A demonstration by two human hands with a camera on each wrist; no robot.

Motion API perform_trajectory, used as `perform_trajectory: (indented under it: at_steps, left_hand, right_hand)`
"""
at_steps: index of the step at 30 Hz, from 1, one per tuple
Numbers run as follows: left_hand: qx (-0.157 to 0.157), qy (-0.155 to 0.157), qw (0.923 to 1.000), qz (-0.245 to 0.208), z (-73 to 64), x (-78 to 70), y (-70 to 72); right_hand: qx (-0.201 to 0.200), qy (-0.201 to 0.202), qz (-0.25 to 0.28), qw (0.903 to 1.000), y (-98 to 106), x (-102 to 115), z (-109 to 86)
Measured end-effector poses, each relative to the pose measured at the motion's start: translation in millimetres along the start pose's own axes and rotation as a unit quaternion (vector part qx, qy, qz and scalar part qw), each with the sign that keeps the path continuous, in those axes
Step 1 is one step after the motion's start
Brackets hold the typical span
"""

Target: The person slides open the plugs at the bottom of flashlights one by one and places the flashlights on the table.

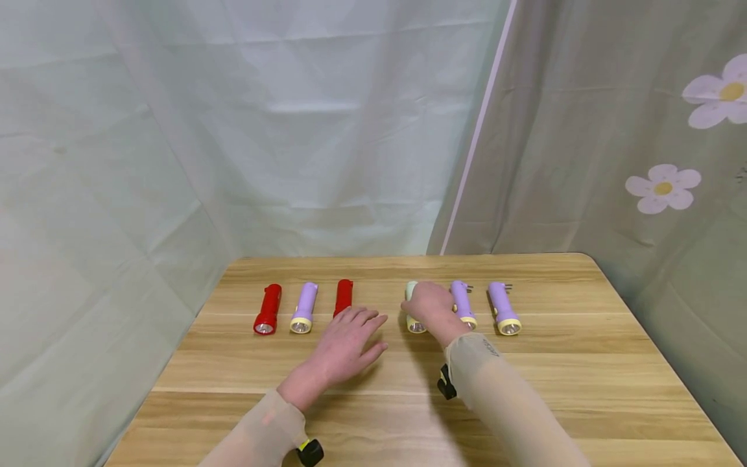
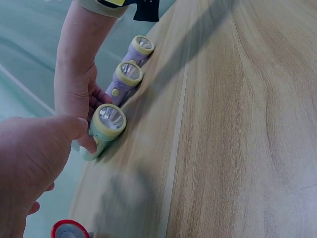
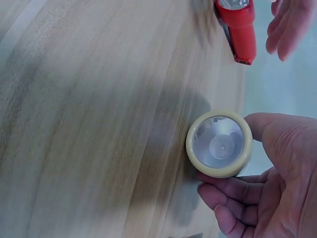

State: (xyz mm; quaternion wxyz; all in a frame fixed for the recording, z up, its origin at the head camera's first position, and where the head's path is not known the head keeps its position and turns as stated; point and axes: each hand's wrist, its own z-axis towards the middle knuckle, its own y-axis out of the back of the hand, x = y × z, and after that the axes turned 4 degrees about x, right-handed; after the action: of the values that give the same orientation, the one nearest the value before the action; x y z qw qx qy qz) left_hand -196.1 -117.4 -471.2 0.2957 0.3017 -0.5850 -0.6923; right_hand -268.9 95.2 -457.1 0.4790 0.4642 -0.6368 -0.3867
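Note:
My right hand (image 1: 428, 301) pinches a pale green flashlight (image 1: 417, 326) with a cream rim around its lens. In the right wrist view, its lens (image 3: 218, 144) faces the camera, with the thumb on one side and curled fingers on the other; most of its body is hidden. My left hand (image 1: 348, 347), fingers spread and loosely extended, is over the table just in front of a red flashlight (image 1: 343, 296) and partly covers it. Nothing is held in that hand. The red flashlight also appears in the right wrist view, near the left fingers.
Left of the hands lie another red flashlight (image 1: 268, 310) and a purple one (image 1: 304, 308). Two more purple flashlights, one by the right hand (image 1: 461, 301) and one farther right (image 1: 504, 308), have prongs sticking out. Curtains stand behind the wooden table (image 1: 583, 376).

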Motion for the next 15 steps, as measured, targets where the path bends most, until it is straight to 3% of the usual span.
perform_trajectory:
  at_steps: [15]
  left_hand:
    - [0.000, 0.009, 0.9997, -0.022, 0.2, -0.5, 2.1]
  right_hand:
    - [-0.034, 0.033, 0.082, 0.9955, 10.7, -14.8, -7.4]
